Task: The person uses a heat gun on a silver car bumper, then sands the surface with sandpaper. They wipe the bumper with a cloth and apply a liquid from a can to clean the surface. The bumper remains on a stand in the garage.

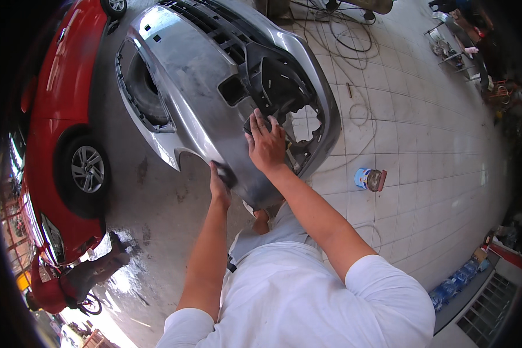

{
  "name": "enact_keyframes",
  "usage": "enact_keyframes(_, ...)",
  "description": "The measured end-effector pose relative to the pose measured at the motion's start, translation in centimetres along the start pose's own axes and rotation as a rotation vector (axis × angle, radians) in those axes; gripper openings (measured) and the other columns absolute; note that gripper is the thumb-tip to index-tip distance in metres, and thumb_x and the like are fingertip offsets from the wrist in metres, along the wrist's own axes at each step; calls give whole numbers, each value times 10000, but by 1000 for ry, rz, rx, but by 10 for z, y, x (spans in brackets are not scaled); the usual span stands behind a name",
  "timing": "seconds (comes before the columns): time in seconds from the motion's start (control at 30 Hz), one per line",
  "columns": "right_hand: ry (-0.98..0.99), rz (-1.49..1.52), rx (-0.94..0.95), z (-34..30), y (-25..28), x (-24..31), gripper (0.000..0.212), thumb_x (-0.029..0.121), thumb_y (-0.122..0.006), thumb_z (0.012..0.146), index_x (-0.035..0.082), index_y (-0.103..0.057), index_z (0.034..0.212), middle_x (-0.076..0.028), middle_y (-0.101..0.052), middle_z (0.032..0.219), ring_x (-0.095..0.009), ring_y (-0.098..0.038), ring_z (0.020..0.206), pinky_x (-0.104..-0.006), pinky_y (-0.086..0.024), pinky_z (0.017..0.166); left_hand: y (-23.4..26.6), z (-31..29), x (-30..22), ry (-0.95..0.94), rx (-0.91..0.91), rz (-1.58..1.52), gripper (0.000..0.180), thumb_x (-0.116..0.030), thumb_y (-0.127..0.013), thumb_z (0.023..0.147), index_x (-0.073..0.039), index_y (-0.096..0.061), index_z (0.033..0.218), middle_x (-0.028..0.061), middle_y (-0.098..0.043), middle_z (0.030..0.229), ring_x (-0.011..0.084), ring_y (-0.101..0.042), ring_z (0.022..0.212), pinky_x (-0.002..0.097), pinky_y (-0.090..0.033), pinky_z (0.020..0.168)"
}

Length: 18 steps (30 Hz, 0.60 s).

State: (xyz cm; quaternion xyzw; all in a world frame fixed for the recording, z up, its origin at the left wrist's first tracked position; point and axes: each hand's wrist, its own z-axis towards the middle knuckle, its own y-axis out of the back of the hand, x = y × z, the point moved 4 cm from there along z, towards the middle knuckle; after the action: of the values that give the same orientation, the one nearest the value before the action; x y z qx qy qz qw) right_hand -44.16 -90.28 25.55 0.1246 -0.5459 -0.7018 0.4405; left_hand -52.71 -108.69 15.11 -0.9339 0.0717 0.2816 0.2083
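Observation:
A grey car bumper [194, 95], its surface patchy and dull in places, stands in front of me. My left hand [219, 185] grips its lower left edge, beside a dark patch; most of its fingers are hidden. My right hand [267, 145] lies on the bumper near the black-lined opening, fingers bent over a small dark pad [247, 125] pressed to the surface. The pad is mostly covered by the hand, so its exact kind is hard to make out.
A red car [64, 81] stands at the left, with a crouching person [69, 287] near its front. On the tiled floor at right sit a blue-and-white can [362, 178] and a thin hose [362, 153]. Bottled water packs [455, 284] lie at lower right.

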Motion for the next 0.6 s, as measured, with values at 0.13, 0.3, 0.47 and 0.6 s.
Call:
enact_keyframes(0.13, -23, -23, -9, 39, -2, 9, 556, 310, -643, 971, 97, -549, 1476, -11, -508, 1568, -339, -489, 1297, -456, -400, 1038, -1, -6, 1, -27, -92, 106, 930, -705, -494, 993, -82, -237, 1635, 119, -310, 1654, 268, -355, 1495, 425, -238, 1236)
enact_keyframes(0.3, 21, -37, 39, 14, -4, 0, 515, 290, -625, 984, 99, -570, 1458, -1, -510, 1568, -329, -502, 1273, -457, -403, 1028, 9, -3, 1, -23, -38, 87, 1024, -710, -502, 987, -19, -135, 1648, 133, -180, 1709, 258, -234, 1556, 390, -191, 1255)
enact_keyframes(0.47, 3, -37, 19, 56, -9, 9, 558, 247, -678, 949, 109, -563, 1478, -4, -489, 1589, -331, -502, 1270, -455, -396, 1034, -7, -13, -2, 46, -62, 54, 1003, -706, -502, 989, -31, -159, 1648, 125, -193, 1707, 253, -230, 1558, 390, -198, 1254)
enact_keyframes(0.6, 72, -56, 33, 3, 6, -1, 531, 266, -667, 954, 90, -579, 1448, -14, -522, 1559, -328, -507, 1256, -453, -398, 1027, -4, -13, -5, -9, -68, 80, 988, -706, -498, 990, -47, -174, 1651, 96, -200, 1712, 256, -219, 1563, 388, -181, 1260)
